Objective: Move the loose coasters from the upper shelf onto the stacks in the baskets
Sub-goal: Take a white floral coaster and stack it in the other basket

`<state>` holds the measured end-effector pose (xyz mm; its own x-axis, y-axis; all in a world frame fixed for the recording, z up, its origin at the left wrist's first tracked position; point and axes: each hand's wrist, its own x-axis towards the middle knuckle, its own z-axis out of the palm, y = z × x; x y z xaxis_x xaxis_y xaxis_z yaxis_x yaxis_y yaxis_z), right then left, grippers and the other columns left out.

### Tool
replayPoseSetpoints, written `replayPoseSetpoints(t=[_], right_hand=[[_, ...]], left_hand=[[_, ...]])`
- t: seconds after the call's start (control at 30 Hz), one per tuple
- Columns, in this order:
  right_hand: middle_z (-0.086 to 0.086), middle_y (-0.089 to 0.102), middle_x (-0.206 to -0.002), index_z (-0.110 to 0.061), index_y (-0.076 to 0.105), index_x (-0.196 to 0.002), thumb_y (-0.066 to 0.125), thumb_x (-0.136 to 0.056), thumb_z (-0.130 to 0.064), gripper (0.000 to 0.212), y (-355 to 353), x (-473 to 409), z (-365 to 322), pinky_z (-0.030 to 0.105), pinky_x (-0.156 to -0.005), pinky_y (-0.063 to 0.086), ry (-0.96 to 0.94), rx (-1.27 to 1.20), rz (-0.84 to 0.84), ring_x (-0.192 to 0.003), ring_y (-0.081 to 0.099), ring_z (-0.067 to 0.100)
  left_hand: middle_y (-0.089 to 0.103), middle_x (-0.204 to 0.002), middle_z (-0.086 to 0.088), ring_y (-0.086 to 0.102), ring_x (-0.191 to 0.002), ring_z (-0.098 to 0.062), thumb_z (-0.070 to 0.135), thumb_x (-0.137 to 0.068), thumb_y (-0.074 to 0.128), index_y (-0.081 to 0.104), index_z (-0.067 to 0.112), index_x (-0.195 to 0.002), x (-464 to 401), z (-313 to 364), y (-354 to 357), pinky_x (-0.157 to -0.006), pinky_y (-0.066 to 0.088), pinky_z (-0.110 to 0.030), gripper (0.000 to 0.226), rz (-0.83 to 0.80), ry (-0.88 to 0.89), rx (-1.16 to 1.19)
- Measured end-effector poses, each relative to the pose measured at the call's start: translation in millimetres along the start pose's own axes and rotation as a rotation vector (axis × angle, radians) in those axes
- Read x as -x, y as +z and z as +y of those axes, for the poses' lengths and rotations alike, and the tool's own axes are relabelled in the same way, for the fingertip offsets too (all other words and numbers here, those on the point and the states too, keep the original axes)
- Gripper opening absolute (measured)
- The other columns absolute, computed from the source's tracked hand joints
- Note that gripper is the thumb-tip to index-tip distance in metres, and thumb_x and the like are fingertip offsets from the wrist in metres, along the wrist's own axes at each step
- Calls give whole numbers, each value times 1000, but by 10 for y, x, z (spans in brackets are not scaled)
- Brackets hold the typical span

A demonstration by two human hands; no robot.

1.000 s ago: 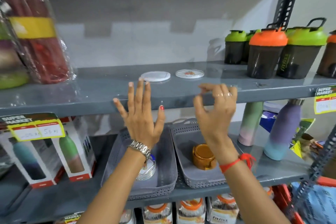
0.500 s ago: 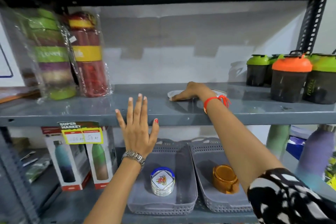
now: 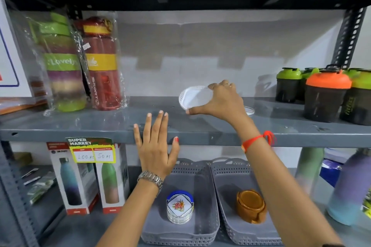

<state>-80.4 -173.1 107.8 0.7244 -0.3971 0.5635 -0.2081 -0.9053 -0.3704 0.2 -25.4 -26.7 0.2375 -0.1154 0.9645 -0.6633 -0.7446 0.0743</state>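
A: Status of baskets, lower shelf?
B: Left basket (image 3: pixel 208 216) holding floral coaster stack (image 3: pixel 180 206); right basket (image 3: pixel 224 202) holding amber coaster set (image 3: pixel 251 205). No loose coaster delivered yet, judging from present layout.

A: Left hand?
B: Left hand (image 3: pixel 155 146) spread flat, empty, raised before upper shelf (image 3: pixel 80 126) edge.

A: Right hand?
B: Right hand (image 3: pixel 218 100) pinching white coaster (image 3: pixel 194 97), tilted, lifted clear of shelf surface. Second coaster (image 3: pixel 249 110) flat just behind wrist, untouched.

A: Remaining?
B: Both loose coasters, probably.
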Motion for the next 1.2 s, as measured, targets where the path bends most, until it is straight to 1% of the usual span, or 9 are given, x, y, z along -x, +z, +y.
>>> replayPoseSetpoints(t=[0.1,0.3,0.53,0.67,0.73,0.8,0.87,1.0,1.2], right_hand=[[4,47,-121,-20,52,-127,75,-48,-70,97,-143,328,-124,31,-77,42,-91,-1,214,-119,39,24],[11,51,-118,-13,52,-129,60,-53,-77,100,-282,819,-293,36,-77,46,-209,-86,656,-104,36,20],[17,55,-117,-5,54,-130,64,-61,-73,97,-276,1050,-404,38,-87,40,-238,-98,801,-103,49,31],[3,45,-120,-17,47,-136,66,-54,-74,101,-206,1105,-415,30,-93,43,-167,-350,628,-113,41,16],[-9,43,-121,-30,43,-137,70,-47,-69,101,-217,1158,-439,20,-96,40,-67,-676,440,-118,43,8],[-11,57,-114,-35,45,-131,72,-45,-59,94,-241,1181,-441,17,-89,46,17,-1102,244,-109,56,3],[-8,70,-105,-32,52,-125,69,-45,-52,84,-265,1178,-404,22,-84,51,121,-1499,33,-100,66,6],[13,67,-122,-21,59,-127,70,-56,-56,80,-300,1213,-351,40,-91,53,208,-1992,-400,-106,67,29],[24,57,-129,-11,60,-128,51,-79,-63,72,-323,1222,-267,40,-97,49,177,-2237,-776,-111,58,31]], left_hand=[[43,-142,-7,28,-136,-26,38,-88,35,40,9,-137,-2,2,4,-115,5,-47,57,8,1,18],[43,-141,-5,30,-136,-26,43,-91,30,40,11,-136,3,2,38,-115,7,-48,57,15,-11,-6],[42,-140,-7,21,-140,-19,40,-86,37,40,8,-133,19,-13,35,-116,5,-47,57,39,3,32],[37,-141,-5,28,-136,-26,41,-85,37,37,8,-135,25,-1,26,-116,5,-46,60,35,3,43],[38,-142,-5,27,-137,-25,41,-88,36,37,9,-135,25,-1,25,-116,6,-46,57,45,1,50],[41,-142,-5,27,-137,-25,42,-91,32,37,10,-136,24,6,15,-116,6,-46,56,39,-11,56],[44,-141,-6,28,-136,-26,44,-93,27,37,11,-137,14,19,-5,-116,4,-44,56,6,-27,54],[44,-141,-7,28,-136,-27,44,-91,28,41,8,-136,17,-3,3,-115,6,-47,59,-32,-9,37],[35,-143,-4,12,-142,-16,51,-93,15,35,9,-137,28,-9,8,-114,9,-51,64,-43,-21,26]])
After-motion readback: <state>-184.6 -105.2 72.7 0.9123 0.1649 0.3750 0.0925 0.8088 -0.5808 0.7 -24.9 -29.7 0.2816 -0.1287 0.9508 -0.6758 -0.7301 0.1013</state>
